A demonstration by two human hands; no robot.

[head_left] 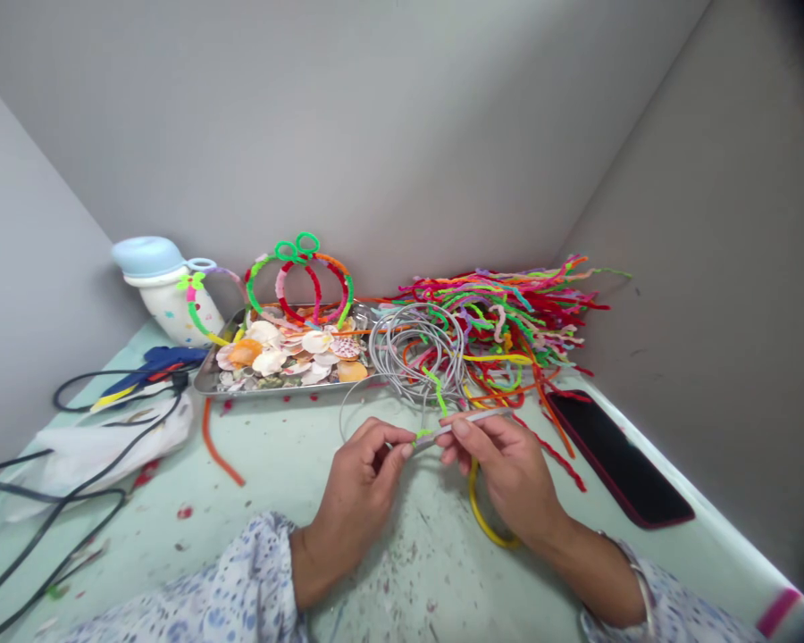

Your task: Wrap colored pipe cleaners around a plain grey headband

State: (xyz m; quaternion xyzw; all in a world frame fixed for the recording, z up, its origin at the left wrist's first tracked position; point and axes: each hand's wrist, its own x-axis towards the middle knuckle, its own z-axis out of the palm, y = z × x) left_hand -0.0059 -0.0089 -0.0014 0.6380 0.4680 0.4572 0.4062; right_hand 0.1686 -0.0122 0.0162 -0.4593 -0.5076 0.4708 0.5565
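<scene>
Pinching green stem (437, 390) to grey strip (430, 438) in L hand (362, 491), approx. 6 o'clock of coil (408, 344), and strip in R hand (519, 469), 3 o'clock of L. Best: press join firm, wrap snug, w/o gaps.

I face 3 plain gray walls: a paler left wall (20, 205) at the left edge of the frame, a wide back wall (375, 134) across the top and middle, and a darker right wall (710, 250) on the right side, with small dark marks (636, 291) near its left end. 2 seams (635, 127) slant inward, from the left edge and the upper right. Below, I have a pale green table (241, 536), spotted red at lower left and scuffed dark at bottom center. The light looks soft; the upper right corner is black.
</scene>
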